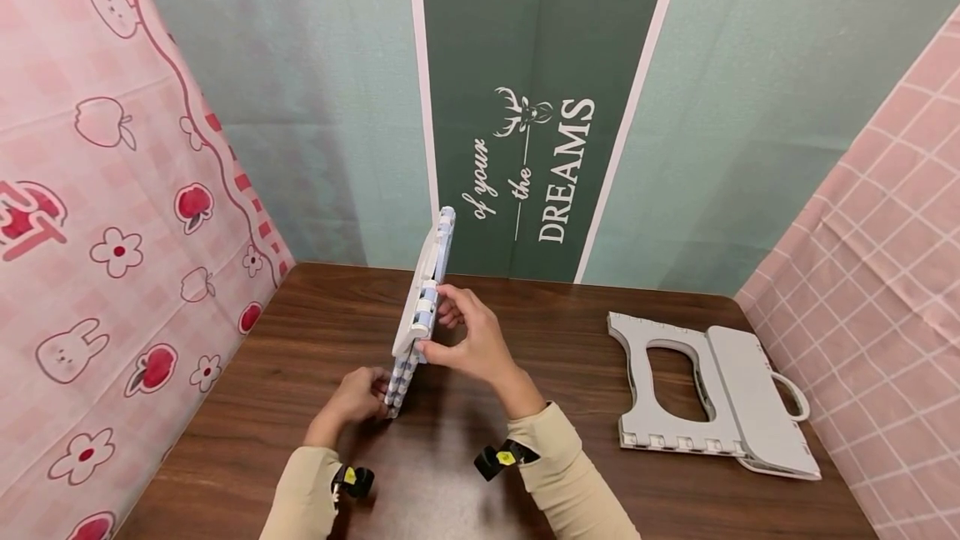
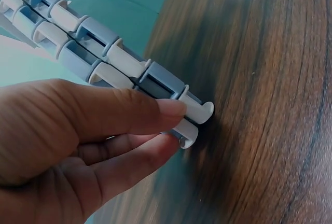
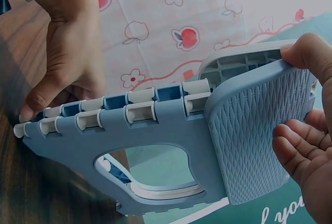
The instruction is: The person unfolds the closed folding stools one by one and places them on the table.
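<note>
A folding step stool [image 1: 427, 307], blue and white, is folded nearly flat and stands on edge on the table. My left hand [image 1: 354, 397] pinches the lower end of its hinge row [image 2: 127, 63] between thumb and fingers, close to the tabletop. My right hand [image 1: 474, 338] holds the upper part, with its thumb on the edge of the textured blue seat panel [image 3: 254, 136]. A narrow gap shows between that panel and the white half [image 3: 228, 66]. The blue leg frame [image 3: 161, 130] has a large rounded opening.
A second folding stool [image 1: 678, 348], light grey with a carry handle [image 1: 792, 397], lies flat on the right of the wooden table [image 1: 555, 457]. Patterned pink cloths hang at the left [image 1: 120, 190] and right [image 1: 877, 273]. A green cloth with lettering [image 1: 532, 48] hangs behind.
</note>
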`<state>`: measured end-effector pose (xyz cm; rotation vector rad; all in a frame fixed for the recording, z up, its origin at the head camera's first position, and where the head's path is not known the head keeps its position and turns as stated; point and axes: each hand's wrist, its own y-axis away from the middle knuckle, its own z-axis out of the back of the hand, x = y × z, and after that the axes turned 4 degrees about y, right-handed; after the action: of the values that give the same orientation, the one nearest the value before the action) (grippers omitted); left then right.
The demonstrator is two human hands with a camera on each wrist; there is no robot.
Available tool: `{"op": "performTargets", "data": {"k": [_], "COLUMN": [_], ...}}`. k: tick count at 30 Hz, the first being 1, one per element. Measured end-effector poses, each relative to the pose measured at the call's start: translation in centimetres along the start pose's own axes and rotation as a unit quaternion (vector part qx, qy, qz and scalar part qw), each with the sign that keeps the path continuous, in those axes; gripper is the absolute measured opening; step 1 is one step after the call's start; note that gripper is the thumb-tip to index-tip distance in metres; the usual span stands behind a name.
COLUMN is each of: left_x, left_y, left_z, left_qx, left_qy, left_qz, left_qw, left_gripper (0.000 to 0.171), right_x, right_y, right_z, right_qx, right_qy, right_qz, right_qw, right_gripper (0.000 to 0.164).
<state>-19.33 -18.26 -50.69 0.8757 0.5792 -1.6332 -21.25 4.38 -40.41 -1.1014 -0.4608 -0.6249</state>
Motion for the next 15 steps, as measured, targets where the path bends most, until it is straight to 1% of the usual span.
{"op": "performTargets", "data": {"k": [6, 13, 15], "left_x": [0.0, 0.2, 0.2], "left_y": [-0.4, -0.7, -0.7], "left_z": [-0.3, -0.8, -0.9], "left_qx": [0.019, 0.031, 0.034], "left_qy": [0.029, 0.063, 0.066], "left_qz": [-0.018, -0.018, -0.020], "left_qw": [0.9992, 0.9974, 0.9970], "left_gripper": [0.041, 0.042, 0.042], "right_x": [0.1, 0.3, 0.3], "right_y": [-0.6, -1.1, -1.2], "right_z": [0.1, 0.1, 0.1], "right_qx": [0.012, 0.027, 0.032], "right_qy": [0.029, 0.052, 0.054], "right_qz": [0.005, 0.009, 0.008], "right_qw": [0.999, 0.998, 0.998], "right_gripper": [0.066, 0.066, 0.066]}}
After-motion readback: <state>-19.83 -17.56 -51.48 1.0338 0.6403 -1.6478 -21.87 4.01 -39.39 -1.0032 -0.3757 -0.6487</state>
